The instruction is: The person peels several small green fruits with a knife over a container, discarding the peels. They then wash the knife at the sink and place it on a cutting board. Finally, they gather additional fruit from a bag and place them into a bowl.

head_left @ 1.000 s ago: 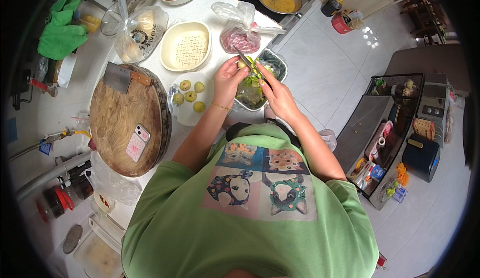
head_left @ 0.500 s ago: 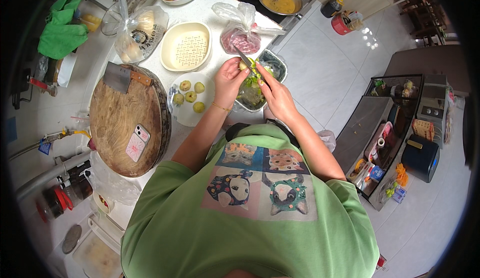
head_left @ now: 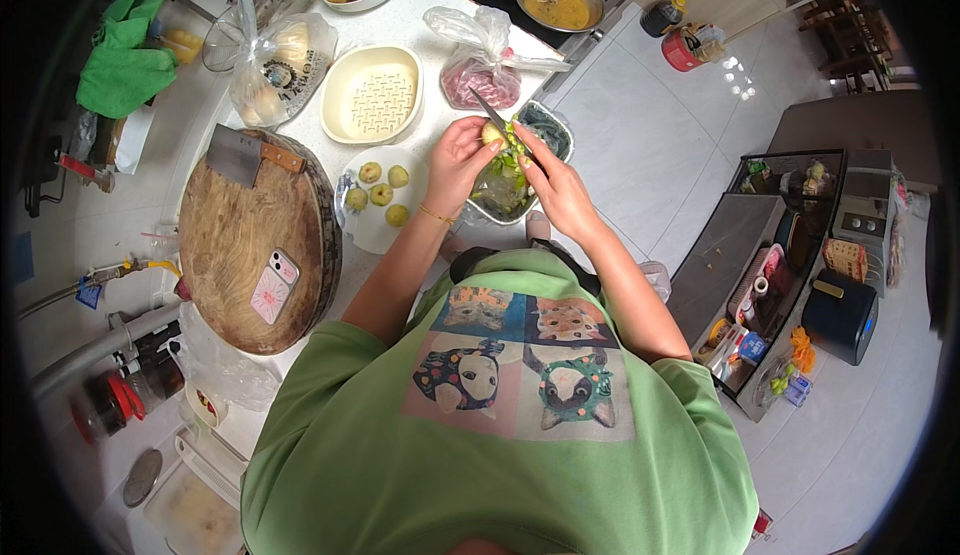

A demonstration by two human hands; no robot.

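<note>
Hanging at far left: green cloth (head_left: 125, 60). Next, round wooden chopping block (head_left: 235, 255), bearing cleaver (head_left: 237, 153), handle to the right, and phone (head_left: 273, 290). Beyond the block, knotted clear bag (head_left: 290, 60), pale contents. Right of these, pale slotted basket (head_left: 372, 95) and, nearer the person, white plate (head_left: 375, 233) with five yellow-green rounds (head_left: 381, 193).

Left hand (head_left: 460, 163): fingers closed about one pale round piece (head_left: 490, 134), held over the bin's near-left side. Knife (head_left: 492, 112): long axis diagonal, tip pointing away from the person and leftward, blade at the piece's far-right side; exact contact unclear. Knotted bag of red meat (head_left: 482, 77): just beyond the tip. Lined bin (head_left: 552, 127): below both hands, green scraps (head_left: 512, 173) within, view partly blocked by fingers. Right hand (head_left: 557, 190): gripping the knife's handle, mostly hidden. Farther off, metal pan (head_left: 598, 3); red tub (head_left: 680, 50) on the floor.
</note>
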